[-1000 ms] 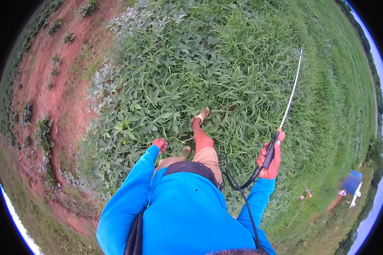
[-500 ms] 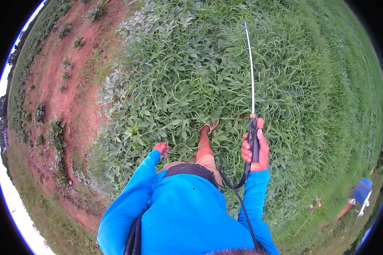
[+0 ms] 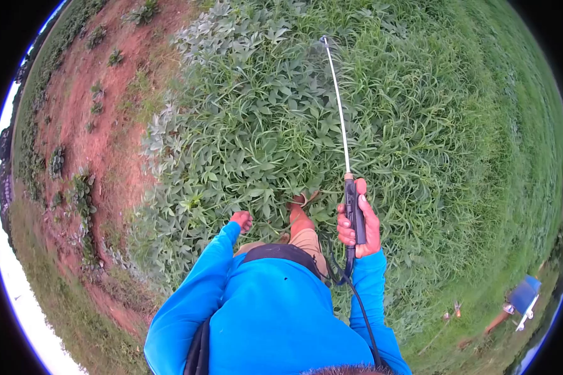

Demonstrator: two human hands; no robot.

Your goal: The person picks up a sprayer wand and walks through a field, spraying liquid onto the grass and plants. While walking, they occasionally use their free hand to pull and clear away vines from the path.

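Observation:
My right hand is wrapped round the black handle of a spray wand, low and right of centre in the head view. Its long pale tube points forward over the plants, and a faint haze shows near the nozzle. From the handle's lower end a black hose loops back along my right sleeve. My left hand hangs by my left hip with its fingers curled in, nothing visible in them. Below both hands are dense green leafy plants.
Bare red soil with scattered small plants lies to the left. Tall grass spreads on the right. One of my feet stands among the leaves. A blue object with a white part is at the far lower right.
The spray wand and my right hand have swung left, the nozzle more than the handle. Haze by the nozzle is plainer. My left hand has shifted only slightly.

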